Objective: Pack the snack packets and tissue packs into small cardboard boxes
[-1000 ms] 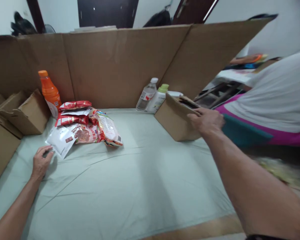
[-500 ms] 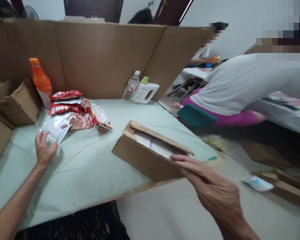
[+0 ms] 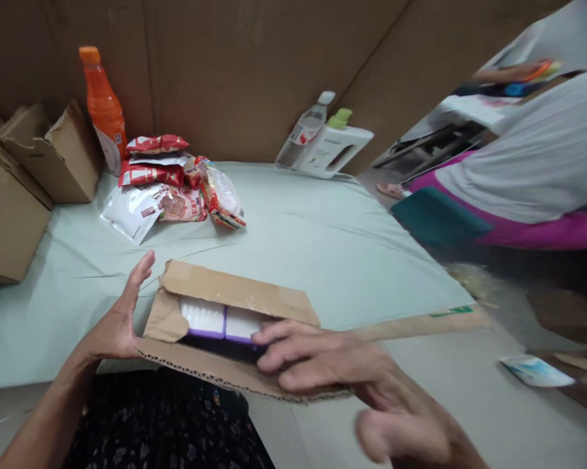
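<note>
Currently, I'm working over a box (image 3: 234, 286) that is sitting at the near edge of the table (image 3: 346, 254), between the two hands. Its long axis is running crosswise from one hand to the other, sloping a little down to the right in my view. The right hand (image 3: 337, 368) is lying nearer the contents (image 3: 202, 319): its fingers are stretching loosely over the right part of the opening, pointing left along that axis, with the thumb standing off on the near side and nothing gripped that I'm seeing. Whether the fingertips are pressing on anything inside, I can't tell. The left hand (image 3: 112, 329) is resting against the box's near left corner, palm facing in, fingers and thumb spread and not closing on it.

As for looks, the box is showing plain brown cardboard. Its near flap (image 3: 200, 368) is opening outward with a ragged, corrugated edge, while the far flap seems to be leaning partly over the opening. Inside, the contents are showing white with purple edging, in at least two sections; I'm not making out what they are.
</note>
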Demonstrator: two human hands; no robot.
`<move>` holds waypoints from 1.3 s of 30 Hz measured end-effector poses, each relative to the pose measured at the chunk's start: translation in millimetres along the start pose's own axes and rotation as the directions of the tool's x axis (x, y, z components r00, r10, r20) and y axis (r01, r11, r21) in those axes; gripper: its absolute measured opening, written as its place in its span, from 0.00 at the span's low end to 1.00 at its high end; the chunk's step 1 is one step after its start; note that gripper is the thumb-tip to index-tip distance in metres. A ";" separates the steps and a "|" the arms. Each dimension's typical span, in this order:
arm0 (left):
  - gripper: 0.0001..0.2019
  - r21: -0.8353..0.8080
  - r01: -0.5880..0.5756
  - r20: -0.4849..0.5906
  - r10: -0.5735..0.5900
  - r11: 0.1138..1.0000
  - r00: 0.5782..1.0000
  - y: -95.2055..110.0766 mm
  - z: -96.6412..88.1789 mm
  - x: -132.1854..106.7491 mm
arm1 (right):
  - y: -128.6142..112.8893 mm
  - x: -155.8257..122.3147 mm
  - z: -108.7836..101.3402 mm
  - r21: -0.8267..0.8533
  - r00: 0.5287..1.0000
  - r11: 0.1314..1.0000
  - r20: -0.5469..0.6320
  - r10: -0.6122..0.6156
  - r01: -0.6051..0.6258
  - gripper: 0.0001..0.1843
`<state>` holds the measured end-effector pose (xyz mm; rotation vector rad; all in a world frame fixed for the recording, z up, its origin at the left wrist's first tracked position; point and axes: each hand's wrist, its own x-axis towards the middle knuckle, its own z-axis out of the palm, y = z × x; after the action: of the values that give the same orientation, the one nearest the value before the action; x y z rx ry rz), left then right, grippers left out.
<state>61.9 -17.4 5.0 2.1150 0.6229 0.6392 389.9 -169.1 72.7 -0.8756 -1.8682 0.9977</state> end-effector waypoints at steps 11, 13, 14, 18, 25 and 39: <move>0.64 -0.128 0.061 0.067 -0.053 0.990 0.996 -16.5 18.7 6.2 | 6.5 42.7 -21.0 -0.699 0.971 0.711 0.109 0.213 -0.078 0.30; 0.64 -0.127 0.049 0.051 -0.043 0.991 0.998 -18.8 22.2 2.5 | 17.4 47.1 -7.6 -0.813 0.963 0.579 0.108 0.248 -0.058 0.38; 0.64 -0.115 0.037 0.039 -0.033 0.993 0.999 -20.3 23.3 1.1 | 21.0 48.6 -0.6 -0.859 0.962 0.509 0.093 0.257 -0.053 0.40; 0.65 -0.059 -0.023 -0.004 0.023 0.998 1.000 -22.4 20.7 0.3 | 12.6 50.1 7.2 -0.886 0.980 0.460 0.041 0.196 -0.055 0.37; 0.58 -0.010 -0.109 -0.006 0.109 0.994 0.994 5.8 2.5 19.0 | -37.2 43.9 -38.9 -0.695 0.979 0.699 -0.199 0.040 -0.170 0.22; 0.55 -0.028 0.033 0.028 -0.032 0.999 0.999 3.4 5.5 22.4 | -21.4 97.1 -28.7 -0.928 0.843 0.372 0.219 0.492 0.024 0.19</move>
<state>82.8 -8.3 9.9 2.0800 0.6280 0.5963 370.7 -88.0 134.0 -1.7216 -2.8510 0.1908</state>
